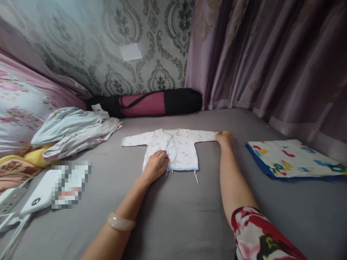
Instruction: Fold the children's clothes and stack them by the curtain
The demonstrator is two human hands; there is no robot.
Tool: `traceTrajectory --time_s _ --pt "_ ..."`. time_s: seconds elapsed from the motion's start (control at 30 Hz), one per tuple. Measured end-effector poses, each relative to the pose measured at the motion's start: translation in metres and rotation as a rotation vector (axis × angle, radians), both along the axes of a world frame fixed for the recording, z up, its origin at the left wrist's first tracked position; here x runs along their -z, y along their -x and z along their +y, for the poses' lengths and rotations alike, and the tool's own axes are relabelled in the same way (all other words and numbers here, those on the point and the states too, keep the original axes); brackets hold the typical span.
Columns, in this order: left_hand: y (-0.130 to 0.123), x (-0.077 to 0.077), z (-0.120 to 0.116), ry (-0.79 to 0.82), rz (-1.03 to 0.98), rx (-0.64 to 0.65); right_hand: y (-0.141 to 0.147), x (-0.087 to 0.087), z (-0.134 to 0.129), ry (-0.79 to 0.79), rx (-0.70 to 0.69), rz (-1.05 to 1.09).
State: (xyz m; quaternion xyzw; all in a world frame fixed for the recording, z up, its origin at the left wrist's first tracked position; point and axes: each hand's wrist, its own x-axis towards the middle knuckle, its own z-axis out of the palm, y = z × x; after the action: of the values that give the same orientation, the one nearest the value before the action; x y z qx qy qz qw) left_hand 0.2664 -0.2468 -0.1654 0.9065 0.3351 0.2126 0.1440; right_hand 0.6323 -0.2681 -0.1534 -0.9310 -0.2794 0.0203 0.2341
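A small white baby shirt (183, 153) with pale blue trim and a faint print lies spread flat on the grey bed sheet (184, 213). Its sleeves stretch out to both sides, and thin ties hang from the hem. My left hand (156, 164) rests palm down on the lower front, covering part of it, fingers laid out. At the end of the right sleeve, my right hand (224, 138) has its fingers closed on the cuff. A pale bangle (120, 221) circles my left wrist.
A folded cloth with colourful figures (295, 157) lies at the right. Rumpled clothes (76, 130) are heaped at the left, above a white device (45, 189) and a power strip (12, 200). A black and maroon long bag (145, 103) lies along the wall by the curtain (230, 54).
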Motion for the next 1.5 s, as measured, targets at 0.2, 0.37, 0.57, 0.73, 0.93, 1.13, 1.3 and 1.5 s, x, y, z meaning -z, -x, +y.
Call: traceTrajectory --time_s 0.2,0.37,0.57,0.73,0.93,1.13,1.3,1.5 --pt "0.001 -0.02 0.012 0.015 0.095 0.151 -0.001 -0.001 0.003 0.03 0.026 0.091" --pt "-0.018 -0.036 0.029 -0.028 0.136 0.114 -0.003 -0.001 0.006 -0.016 0.051 0.167" --pt "-0.075 -0.037 0.048 -0.038 0.051 0.118 -0.009 -0.002 0.01 -0.17 -0.01 0.254" --pt "-0.127 -0.023 0.072 0.005 0.044 0.225 -0.006 -0.01 0.013 -0.341 -0.055 0.389" --pt "-0.153 -0.011 0.095 0.045 0.187 0.181 0.006 -0.032 0.014 -0.616 -0.072 0.671" --pt "-0.153 -0.012 0.102 0.085 0.292 0.176 0.015 -0.044 0.017 -0.825 -0.078 0.923" --pt "-0.16 -0.023 0.108 0.151 0.352 0.156 0.028 -0.055 0.02 -0.878 -0.131 1.032" --pt "-0.172 -0.036 0.112 0.228 0.413 0.108 0.052 -0.065 0.03 -0.877 -0.167 1.153"
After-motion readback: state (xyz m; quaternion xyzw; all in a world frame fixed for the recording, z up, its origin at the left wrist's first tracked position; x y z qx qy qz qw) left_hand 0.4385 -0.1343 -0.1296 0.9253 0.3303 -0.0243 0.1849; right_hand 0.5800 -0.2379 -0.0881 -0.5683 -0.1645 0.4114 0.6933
